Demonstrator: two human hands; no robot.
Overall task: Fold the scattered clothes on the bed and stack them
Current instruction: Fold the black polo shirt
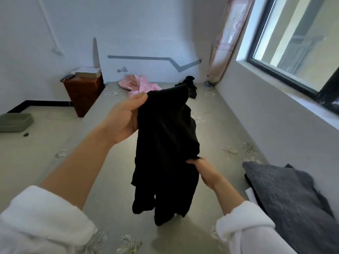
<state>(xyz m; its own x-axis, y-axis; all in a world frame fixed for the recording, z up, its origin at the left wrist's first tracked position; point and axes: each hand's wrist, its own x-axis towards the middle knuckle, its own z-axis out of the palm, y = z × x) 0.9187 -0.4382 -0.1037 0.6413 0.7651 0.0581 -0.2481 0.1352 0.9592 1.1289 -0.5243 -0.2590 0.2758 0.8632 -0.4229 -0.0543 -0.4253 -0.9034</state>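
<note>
Black and limp, the garment [165,143] could slip or bunch unevenly, I judge, because the left hand [126,118] only pinches its top edge between thumb and fingers, while the right hand [205,171] pinches a fold lower down. It hangs between the hands above the bed [113,180], lower ends dangling toward the sheet, with a grey folded garment [284,195] lying at right.

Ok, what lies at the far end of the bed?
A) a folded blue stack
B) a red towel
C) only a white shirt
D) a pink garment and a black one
D: a pink garment and a small black garment lie apart at the far end of the bed.
</note>
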